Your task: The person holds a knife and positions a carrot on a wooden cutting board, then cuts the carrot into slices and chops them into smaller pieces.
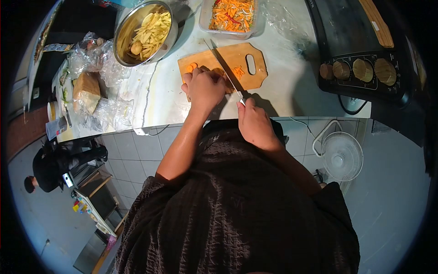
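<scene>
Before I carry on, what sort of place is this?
Most likely a kitchen: there is a wooden cutting board with small orange pieces, apparently carrot, a metal bowl of pale cut strips, and a knobbed appliance, perhaps an oven.

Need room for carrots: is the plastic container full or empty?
Not empty: orange shreds spread across the plastic container; depth unclear.

The left grip (pixel 205 87) partly hides the tan wooden board (pixel 241 54), the right grip (pixel 256 122) most of the white knife handle (pixel 242 101); the edge crops the clear rectangular plastic tub (pixel 228 34) at twelve o'clock.
</scene>
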`<act>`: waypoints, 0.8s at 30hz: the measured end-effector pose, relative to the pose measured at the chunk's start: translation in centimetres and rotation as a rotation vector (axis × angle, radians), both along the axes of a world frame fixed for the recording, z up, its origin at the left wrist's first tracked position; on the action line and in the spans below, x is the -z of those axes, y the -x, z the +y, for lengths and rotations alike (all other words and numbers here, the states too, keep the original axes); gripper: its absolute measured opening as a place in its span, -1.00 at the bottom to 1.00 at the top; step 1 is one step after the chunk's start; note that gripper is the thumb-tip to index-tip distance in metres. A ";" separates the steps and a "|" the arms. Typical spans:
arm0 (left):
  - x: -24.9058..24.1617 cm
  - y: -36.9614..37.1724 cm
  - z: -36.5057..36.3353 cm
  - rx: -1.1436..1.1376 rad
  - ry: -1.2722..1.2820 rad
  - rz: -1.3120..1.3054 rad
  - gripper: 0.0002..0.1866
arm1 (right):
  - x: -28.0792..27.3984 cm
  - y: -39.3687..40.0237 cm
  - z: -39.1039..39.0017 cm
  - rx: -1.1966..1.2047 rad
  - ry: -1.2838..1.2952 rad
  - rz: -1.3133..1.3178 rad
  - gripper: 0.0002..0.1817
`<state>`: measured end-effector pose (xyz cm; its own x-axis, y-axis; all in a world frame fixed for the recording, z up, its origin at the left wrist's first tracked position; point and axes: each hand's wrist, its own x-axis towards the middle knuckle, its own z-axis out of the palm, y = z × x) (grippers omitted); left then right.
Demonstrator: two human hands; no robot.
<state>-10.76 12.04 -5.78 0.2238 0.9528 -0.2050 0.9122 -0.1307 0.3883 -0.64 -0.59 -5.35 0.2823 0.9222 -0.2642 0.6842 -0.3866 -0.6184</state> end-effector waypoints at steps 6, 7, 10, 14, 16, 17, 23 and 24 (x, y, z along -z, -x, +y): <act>0.0 0.1 -0.1 0.009 -0.011 -0.027 -0.75 | -0.3 0.4 0.3 0.024 0.053 -0.012 -0.65; 0.0 0.1 0.0 0.010 -0.021 -0.032 -0.76 | -0.4 0.4 0.3 0.026 0.073 -0.007 -0.64; -0.1 0.1 0.0 0.019 -0.014 -0.052 -0.76 | -0.8 0.4 0.5 0.040 0.123 -0.016 -0.64; -0.5 0.1 0.0 0.032 -0.019 -0.036 -0.79 | -0.8 0.6 0.6 0.042 0.149 -0.017 -0.64; -0.5 0.1 0.1 0.042 -0.019 -0.030 -0.79 | -1.1 0.6 0.7 0.075 0.146 0.020 -0.64; -0.4 0.1 0.1 0.043 -0.016 -0.032 -0.79 | -1.2 0.5 0.7 0.076 0.149 0.019 -0.64; 0.1 0.2 0.1 0.036 -0.036 -0.023 -0.79 | -1.1 0.4 0.6 0.074 0.132 0.027 -0.65; 0.0 0.2 0.2 0.037 -0.032 -0.019 -0.79 | -1.1 0.4 0.7 0.068 0.147 0.029 -0.65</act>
<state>-10.92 12.20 -5.78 0.2622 0.9500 -0.1696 0.8992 -0.1768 0.4002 -1.01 0.14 -4.21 0.3335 0.8518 -0.4040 0.6360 -0.5196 -0.5705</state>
